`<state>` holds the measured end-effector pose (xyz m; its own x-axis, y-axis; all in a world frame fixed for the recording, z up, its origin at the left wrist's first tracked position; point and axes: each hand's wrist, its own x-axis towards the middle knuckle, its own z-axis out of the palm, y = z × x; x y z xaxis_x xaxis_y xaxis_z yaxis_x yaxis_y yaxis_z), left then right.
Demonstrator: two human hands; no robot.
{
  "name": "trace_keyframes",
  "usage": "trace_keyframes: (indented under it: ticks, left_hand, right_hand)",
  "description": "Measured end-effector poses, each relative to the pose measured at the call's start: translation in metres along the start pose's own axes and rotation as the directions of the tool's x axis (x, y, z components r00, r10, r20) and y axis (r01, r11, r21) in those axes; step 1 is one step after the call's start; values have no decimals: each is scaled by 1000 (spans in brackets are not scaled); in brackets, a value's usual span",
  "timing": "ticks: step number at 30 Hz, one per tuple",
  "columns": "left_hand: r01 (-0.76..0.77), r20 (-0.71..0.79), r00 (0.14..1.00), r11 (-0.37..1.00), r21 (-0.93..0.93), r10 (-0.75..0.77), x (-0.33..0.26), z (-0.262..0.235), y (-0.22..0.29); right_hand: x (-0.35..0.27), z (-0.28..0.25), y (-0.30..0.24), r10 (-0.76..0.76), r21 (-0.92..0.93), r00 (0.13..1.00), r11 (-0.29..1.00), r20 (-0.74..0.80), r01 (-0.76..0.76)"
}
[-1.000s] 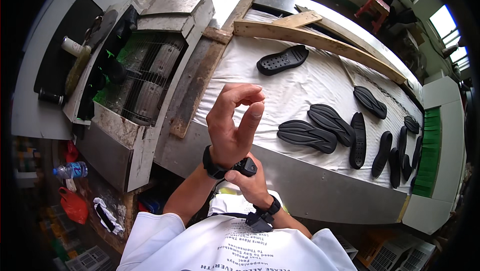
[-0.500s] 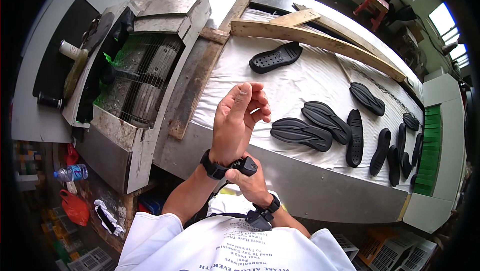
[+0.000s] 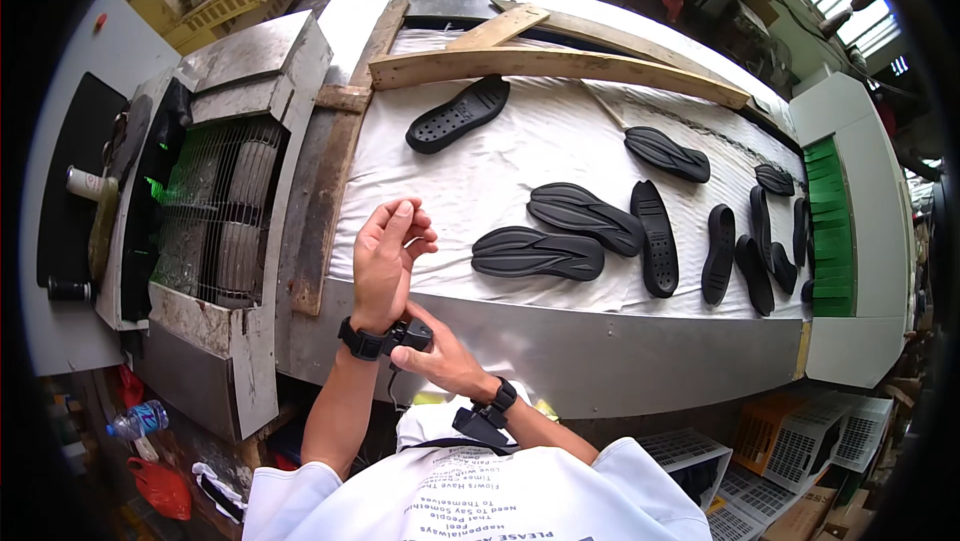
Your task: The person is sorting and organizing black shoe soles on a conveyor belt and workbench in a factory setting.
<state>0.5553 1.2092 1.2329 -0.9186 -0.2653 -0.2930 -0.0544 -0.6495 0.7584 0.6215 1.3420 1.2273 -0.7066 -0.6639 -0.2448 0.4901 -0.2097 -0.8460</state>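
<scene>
Near the left end of the table's (image 3: 580,361) near edge, the left hand (image 3: 380,269) is raised, fingers loosely curled and empty, apparently to leave its wrist reachable. On that wrist sits a small black device (image 3: 412,337), which the right hand's (image 3: 450,361) fingers clasp, probably to steady it. Black soles (image 3: 538,253) spread toward the right edge, perhaps for separate access.

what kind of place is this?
Likely a shoe-sole workshop or small factory: black soles lie scattered on a white cloth-covered bed, a green strip curtain hangs across a machine-like housing at its right end, and plastic crates sit at lower right.
</scene>
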Motion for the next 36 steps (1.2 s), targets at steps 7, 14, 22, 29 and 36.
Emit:
trace_keyframes:
  ticks: [7,14,22,29,36]
  left_hand:
    - [204,-148,976,916,345,-161,-7,-75,-81]
    - [561,-152,818,709,428,-555,-58,-65,-195]
    - [507,-67,857,814,282,-511,-43,17,-238]
    - [515,-289,826,856,37,-485,-20,-6,-252]
    - [282,-146,954,946,159,-260,-28,-23,-148]
  right_hand:
    - [-19,-165,14,-155,-848,924,472,-349,-242]
    - [10,-291,32,-239,-878,955,-399,-178,-264]
    - [9,-257,0,31,-851,869,189,-493,-490]
    - [-7,-260,-16,75,-924,976,316,-204,-217]
    - [-6,-413,-45,-184,-753,822,-333,-538,-568]
